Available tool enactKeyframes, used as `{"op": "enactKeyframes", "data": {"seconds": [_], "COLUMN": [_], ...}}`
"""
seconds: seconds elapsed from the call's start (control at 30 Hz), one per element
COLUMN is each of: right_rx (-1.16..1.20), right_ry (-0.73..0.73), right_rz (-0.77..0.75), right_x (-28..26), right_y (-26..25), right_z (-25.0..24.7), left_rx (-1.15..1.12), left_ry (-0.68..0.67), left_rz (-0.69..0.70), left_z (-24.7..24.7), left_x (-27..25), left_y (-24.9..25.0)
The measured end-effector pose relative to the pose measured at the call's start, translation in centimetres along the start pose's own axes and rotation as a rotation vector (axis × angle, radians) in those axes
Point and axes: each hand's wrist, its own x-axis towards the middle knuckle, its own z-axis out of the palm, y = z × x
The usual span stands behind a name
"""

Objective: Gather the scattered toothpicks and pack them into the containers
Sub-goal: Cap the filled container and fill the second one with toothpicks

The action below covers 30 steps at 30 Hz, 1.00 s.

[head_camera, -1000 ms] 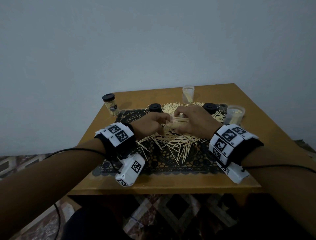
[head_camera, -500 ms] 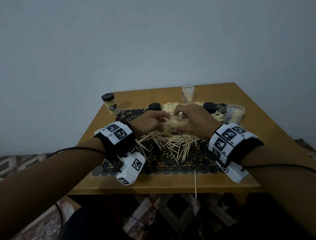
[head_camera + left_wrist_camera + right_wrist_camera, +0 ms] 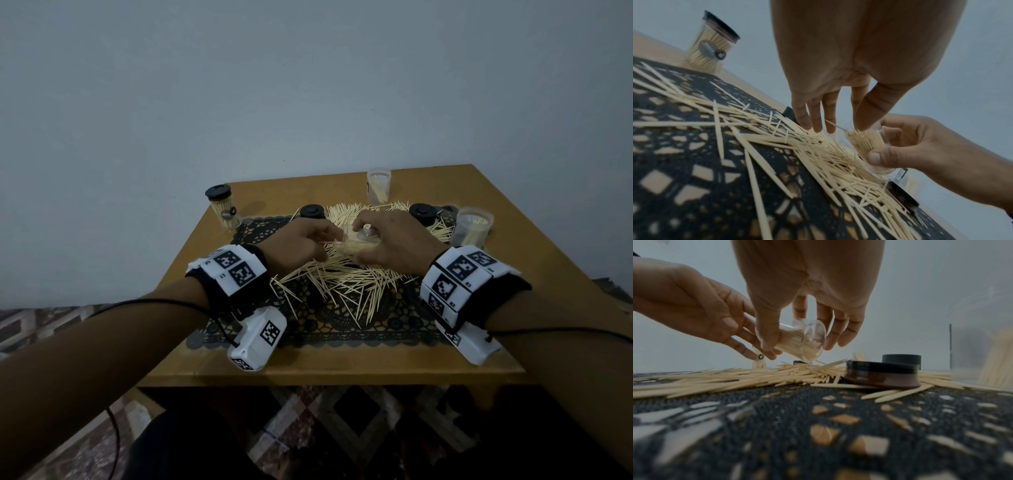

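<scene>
Toothpicks (image 3: 342, 281) strewn in a loose heap across the lace mat (image 3: 342, 329) on the table (image 3: 342, 363), plenty left to gather. Above the heap, a small clear jar (image 3: 797, 340), tipped nearly on its side, mouth toward the left, clamped between thumb and fingers of the right hand (image 3: 394, 246). Tilted that way, likely, to let sticks slide in lengthwise instead of jamming across the rim. Already packed close to full, tips poking out of the mouth. Left hand (image 3: 859, 48) at that mouth, fingers fairly straight and slightly apart, gripping nothing for certain; seemingly nudging the sticking-out ends home. Held low over the pile, probably, to keep any strays falling back onto the mat. Farther back, one capped jar (image 3: 222, 212) packed and set aside near the table's corner, two open jars (image 3: 378, 185) partly filled, two black lids (image 3: 312, 211) waiting beside the heap.
</scene>
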Motion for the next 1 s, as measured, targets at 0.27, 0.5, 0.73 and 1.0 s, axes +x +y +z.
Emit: {"op": "enactKeyframes", "data": {"seconds": [0.27, 0.5, 0.73, 1.0], "right_rx": [-0.032, -0.029, -0.01, -0.01], "right_ry": [0.064, 0.062, 0.063, 0.059], "right_rz": [0.101, 0.107, 0.099, 0.083], "right_x": [0.4, 0.5, 0.4, 0.2], "right_y": [0.8, 0.7, 0.7, 0.3], "right_z": [0.3, 0.3, 0.2, -0.1], "left_rx": [0.768, 0.803, 0.661, 0.804], "left_ry": [-0.066, -0.136, 0.023, 0.026], "left_rz": [-0.055, -0.073, 0.11, -0.171], "left_z": [-1.7, -2.4, -0.6, -4.9], "left_x": [-1.2, -1.5, -0.5, -2.6], "left_y": [-1.4, -3.0, -2.3, -3.6]}}
